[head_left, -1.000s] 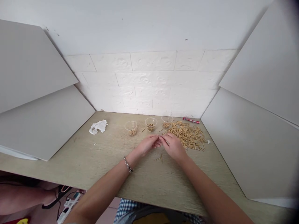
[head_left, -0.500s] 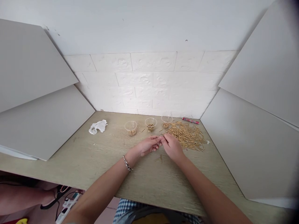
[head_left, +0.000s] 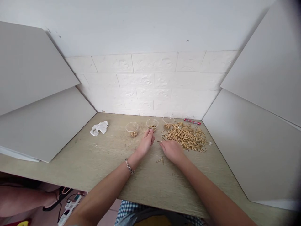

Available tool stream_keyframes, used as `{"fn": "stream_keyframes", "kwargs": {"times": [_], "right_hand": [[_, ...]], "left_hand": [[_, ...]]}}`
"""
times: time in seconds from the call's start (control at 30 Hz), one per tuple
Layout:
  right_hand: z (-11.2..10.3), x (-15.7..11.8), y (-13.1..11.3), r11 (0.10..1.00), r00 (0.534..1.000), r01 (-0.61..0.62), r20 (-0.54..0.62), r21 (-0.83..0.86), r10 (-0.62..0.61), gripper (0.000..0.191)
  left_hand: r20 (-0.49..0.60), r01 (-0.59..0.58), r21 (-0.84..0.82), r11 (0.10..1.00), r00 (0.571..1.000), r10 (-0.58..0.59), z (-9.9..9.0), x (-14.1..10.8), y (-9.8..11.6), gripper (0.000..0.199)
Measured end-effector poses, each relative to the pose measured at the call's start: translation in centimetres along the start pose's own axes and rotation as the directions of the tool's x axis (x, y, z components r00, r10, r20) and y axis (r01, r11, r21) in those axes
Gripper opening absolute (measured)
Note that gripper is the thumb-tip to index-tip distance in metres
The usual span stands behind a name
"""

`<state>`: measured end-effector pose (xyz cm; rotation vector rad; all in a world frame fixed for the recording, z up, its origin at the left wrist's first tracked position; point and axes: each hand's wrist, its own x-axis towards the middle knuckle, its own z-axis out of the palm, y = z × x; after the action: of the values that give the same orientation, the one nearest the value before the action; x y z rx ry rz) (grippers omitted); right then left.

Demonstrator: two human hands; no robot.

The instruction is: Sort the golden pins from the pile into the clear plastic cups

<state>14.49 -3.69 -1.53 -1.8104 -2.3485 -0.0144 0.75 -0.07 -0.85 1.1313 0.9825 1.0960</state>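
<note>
My left hand (head_left: 146, 142), with a chain bracelet on its wrist, is at the near side of the middle clear plastic cup (head_left: 152, 121), which has small gold pieces in it. Its fingers are pinched together; whatever they hold is too small to make out. My right hand (head_left: 172, 150) is closed in a pinch just left of a pile of thin gold rods (head_left: 185, 136). The tip of one slim gold rod (head_left: 159, 141) sticks out from its fingers. On the table in front of the hands lie a few loose gold rods (head_left: 161, 161).
Two more clear cups with small gold pieces, a left cup (head_left: 132, 127) and a right cup (head_left: 168, 120), flank the middle one. A crumpled white tissue (head_left: 99, 128) lies at left, a red tube (head_left: 192, 121) at back right. Grey panels (head_left: 254, 141) border the table. Another person's leg (head_left: 25, 199) shows below.
My hands were together; they have parted. The left has moved up and left to the middle cup, while the right has dropped slightly with a gold rod in its fingers.
</note>
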Motion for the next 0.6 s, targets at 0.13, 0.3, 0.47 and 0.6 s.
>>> {"fn": "stream_keyframes", "kwargs": {"times": [0.13,0.3,0.47,0.6], "right_hand": [[0.04,0.03,-0.33,0.999,1.000,-0.002,-0.015,-0.033,0.001,0.035],[0.18,0.17,-0.24,1.000,0.999,0.020,-0.039,-0.021,-0.021,0.036],[0.46,0.29,-0.12,1.000,1.000,0.000,-0.025,0.005,0.000,0.035],[0.57,0.33,-0.17,0.999,0.999,-0.043,-0.012,-0.009,0.043,0.035]], "left_hand": [[-0.007,-0.034,0.019,0.999,0.999,0.034,-0.08,0.13,-0.24,0.036],[-0.004,-0.039,0.032,0.999,0.999,0.039,-0.10,0.16,-0.35,0.035],[-0.012,-0.063,0.060,0.996,0.998,0.064,-0.21,0.25,-0.23,0.035],[-0.017,-0.075,0.076,0.994,0.997,0.076,-0.14,0.05,0.11,0.034]]}}
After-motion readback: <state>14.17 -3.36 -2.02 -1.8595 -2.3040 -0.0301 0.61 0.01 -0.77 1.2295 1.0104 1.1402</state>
